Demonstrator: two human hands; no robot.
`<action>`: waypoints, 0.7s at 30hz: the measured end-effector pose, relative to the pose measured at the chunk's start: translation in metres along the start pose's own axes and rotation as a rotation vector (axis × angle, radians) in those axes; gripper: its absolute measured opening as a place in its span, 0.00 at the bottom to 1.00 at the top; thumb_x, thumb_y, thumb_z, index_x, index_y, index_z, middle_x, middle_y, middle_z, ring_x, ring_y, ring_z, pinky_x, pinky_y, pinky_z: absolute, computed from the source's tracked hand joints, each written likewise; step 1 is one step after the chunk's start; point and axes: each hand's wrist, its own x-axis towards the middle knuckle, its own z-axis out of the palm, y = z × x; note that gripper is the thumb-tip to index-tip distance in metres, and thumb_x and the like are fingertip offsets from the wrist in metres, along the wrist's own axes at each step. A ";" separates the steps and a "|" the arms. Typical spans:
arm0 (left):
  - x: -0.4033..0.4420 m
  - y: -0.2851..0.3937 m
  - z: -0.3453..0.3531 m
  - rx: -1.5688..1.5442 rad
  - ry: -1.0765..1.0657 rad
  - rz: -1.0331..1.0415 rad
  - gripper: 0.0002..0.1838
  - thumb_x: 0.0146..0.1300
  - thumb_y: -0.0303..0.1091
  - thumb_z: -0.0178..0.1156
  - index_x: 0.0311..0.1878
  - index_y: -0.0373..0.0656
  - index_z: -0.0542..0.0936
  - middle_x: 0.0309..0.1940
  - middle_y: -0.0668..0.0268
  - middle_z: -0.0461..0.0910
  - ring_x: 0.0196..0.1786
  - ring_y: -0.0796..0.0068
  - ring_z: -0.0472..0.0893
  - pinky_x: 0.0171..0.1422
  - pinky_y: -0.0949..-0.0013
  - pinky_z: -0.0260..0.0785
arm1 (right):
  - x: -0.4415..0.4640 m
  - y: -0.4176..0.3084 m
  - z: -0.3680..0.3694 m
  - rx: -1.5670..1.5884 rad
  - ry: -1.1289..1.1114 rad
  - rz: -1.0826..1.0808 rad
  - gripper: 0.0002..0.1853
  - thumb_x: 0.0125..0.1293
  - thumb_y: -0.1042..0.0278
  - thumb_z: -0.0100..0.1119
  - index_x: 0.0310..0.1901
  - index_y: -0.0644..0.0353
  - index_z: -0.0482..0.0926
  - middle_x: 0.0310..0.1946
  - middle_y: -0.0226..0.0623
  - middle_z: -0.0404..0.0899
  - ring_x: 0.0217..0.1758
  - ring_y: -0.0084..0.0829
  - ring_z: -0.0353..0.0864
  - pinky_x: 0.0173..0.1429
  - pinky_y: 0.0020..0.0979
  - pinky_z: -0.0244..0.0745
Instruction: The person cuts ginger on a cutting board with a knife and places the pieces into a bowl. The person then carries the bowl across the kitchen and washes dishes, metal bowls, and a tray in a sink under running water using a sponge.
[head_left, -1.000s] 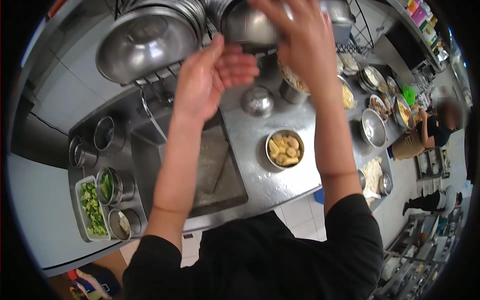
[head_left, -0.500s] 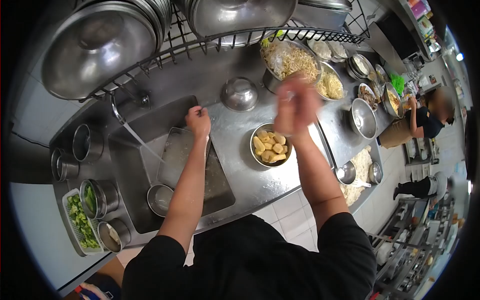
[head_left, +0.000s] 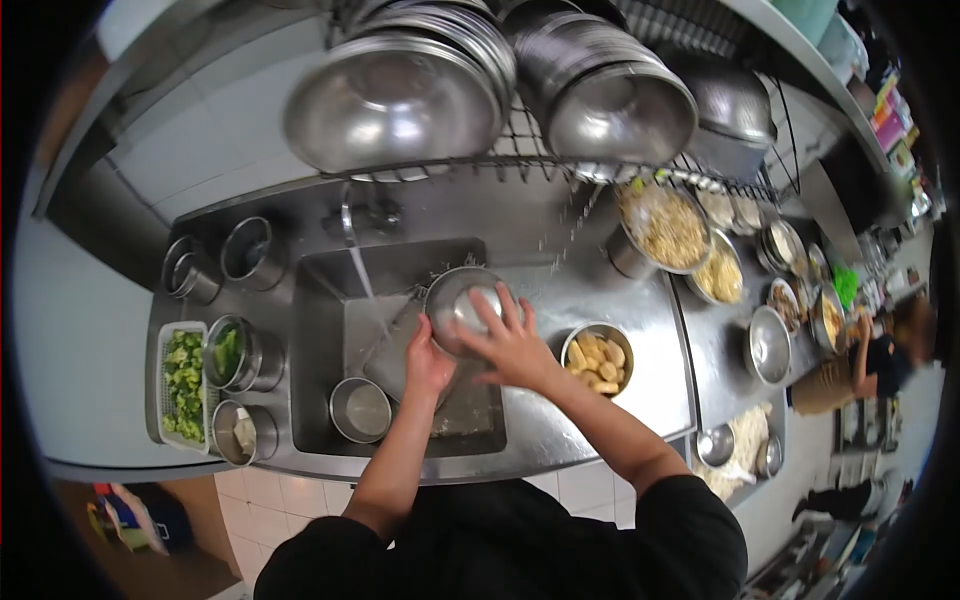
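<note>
Over the sink (head_left: 318, 420), a rounded metal bowl (head_left: 447, 297) is between my two hands. My left hand (head_left: 430, 362) grips it from the lower left, thumb up along its side; its other fingers are partly hidden. Across the bowl's right side lies my right hand (head_left: 512, 348), fingers spread on the metal and slightly blurred. Water runs from the tap (head_left: 347, 215) just left of the bowl. Below my hands, a rectangular tray (head_left: 385, 362) rests in the sink, and a round metal pot (head_left: 360, 410) stands left of my left forearm.
Right of the sink stands a bowl of peeled, potato-like pieces (head_left: 600, 360). A basket of chopped greens (head_left: 184, 385) and several metal pots line the left. Overhead, a wire rack (head_left: 530, 165) holds stacked bowls. A person (head_left: 865, 355) works at far right.
The metal bowl has left the counter and is now over the sink in my hands. My right hand came left and down to it. The view has shifted left.
</note>
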 end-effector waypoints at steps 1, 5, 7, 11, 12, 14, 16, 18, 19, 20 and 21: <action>-0.028 0.017 0.032 -0.028 -0.062 0.048 0.21 0.84 0.46 0.50 0.70 0.45 0.76 0.68 0.60 0.79 0.69 0.58 0.79 0.73 0.52 0.73 | -0.002 -0.015 -0.021 -0.161 0.190 -0.092 0.50 0.48 0.41 0.80 0.75 0.13 0.66 0.80 0.36 0.60 0.82 0.64 0.56 0.71 0.70 0.65; -0.123 0.081 0.210 0.200 -0.381 0.454 0.22 0.86 0.40 0.43 0.71 0.37 0.73 0.69 0.52 0.78 0.69 0.58 0.80 0.75 0.50 0.74 | 0.047 -0.038 -0.132 -0.292 1.090 -0.349 0.33 0.61 0.45 0.69 0.68 0.06 0.73 0.75 0.23 0.69 0.78 0.59 0.65 0.73 0.59 0.64; -0.109 0.123 0.256 0.208 -0.374 0.453 0.24 0.86 0.45 0.42 0.69 0.35 0.73 0.65 0.52 0.80 0.65 0.57 0.83 0.68 0.51 0.80 | 0.085 -0.042 -0.199 -0.385 0.969 -0.290 0.32 0.60 0.48 0.70 0.68 0.17 0.77 0.72 0.39 0.72 0.74 0.59 0.71 0.66 0.57 0.72; -0.050 0.212 0.278 0.977 -0.197 0.250 0.31 0.78 0.59 0.56 0.42 0.34 0.83 0.31 0.54 0.87 0.27 0.68 0.86 0.32 0.67 0.79 | 0.180 -0.041 -0.272 -0.579 0.808 0.026 0.37 0.55 0.64 0.72 0.70 0.51 0.75 0.55 0.53 0.83 0.62 0.58 0.81 0.64 0.49 0.75; -0.033 0.229 0.246 1.007 -0.126 0.268 0.27 0.82 0.58 0.48 0.47 0.44 0.85 0.62 0.51 0.82 0.62 0.69 0.82 0.70 0.56 0.74 | 0.197 -0.038 -0.278 -0.508 1.022 -0.046 0.41 0.56 0.77 0.68 0.74 0.61 0.67 0.55 0.57 0.81 0.60 0.65 0.80 0.70 0.46 0.74; -0.051 0.230 0.236 1.312 -0.035 0.439 0.26 0.75 0.57 0.62 0.42 0.37 0.84 0.30 0.59 0.87 0.25 0.74 0.84 0.31 0.71 0.76 | 0.207 -0.034 -0.297 -0.329 0.570 0.093 0.40 0.58 0.77 0.67 0.75 0.63 0.66 0.62 0.59 0.79 0.66 0.63 0.77 0.76 0.45 0.71; -0.050 0.234 0.176 1.312 -0.113 0.327 0.22 0.74 0.54 0.65 0.42 0.40 0.83 0.29 0.63 0.86 0.25 0.79 0.83 0.31 0.73 0.76 | 0.247 0.025 -0.294 -0.359 0.465 0.109 0.40 0.60 0.76 0.68 0.75 0.64 0.65 0.69 0.59 0.75 0.72 0.62 0.73 0.79 0.45 0.69; -0.037 0.235 0.086 1.376 -0.144 0.061 0.17 0.77 0.50 0.63 0.41 0.44 0.83 0.31 0.66 0.86 0.26 0.80 0.82 0.32 0.73 0.77 | 0.240 0.018 -0.305 -0.440 0.347 0.240 0.44 0.61 0.74 0.70 0.78 0.65 0.62 0.76 0.58 0.68 0.78 0.60 0.68 0.82 0.44 0.66; -0.026 0.233 0.026 1.416 -0.124 -0.029 0.15 0.77 0.47 0.63 0.40 0.45 0.82 0.32 0.67 0.87 0.28 0.81 0.83 0.33 0.72 0.77 | 0.230 0.015 -0.300 -0.589 0.458 0.238 0.48 0.61 0.72 0.70 0.81 0.62 0.55 0.77 0.57 0.66 0.80 0.58 0.64 0.84 0.44 0.61; -0.011 0.226 -0.052 1.505 -0.077 -0.015 0.09 0.71 0.37 0.66 0.37 0.43 0.82 0.30 0.65 0.86 0.32 0.73 0.84 0.36 0.66 0.77 | 0.220 0.010 -0.294 -0.740 0.572 0.230 0.53 0.62 0.71 0.70 0.84 0.60 0.48 0.79 0.57 0.63 0.83 0.56 0.60 0.87 0.45 0.56; 0.000 0.216 -0.138 1.950 0.046 0.064 0.06 0.69 0.33 0.64 0.41 0.40 0.83 0.38 0.58 0.87 0.42 0.61 0.87 0.46 0.55 0.79 | 0.207 0.007 -0.298 -0.712 0.637 0.158 0.40 0.62 0.62 0.73 0.73 0.59 0.65 0.65 0.55 0.76 0.71 0.50 0.73 0.73 0.46 0.67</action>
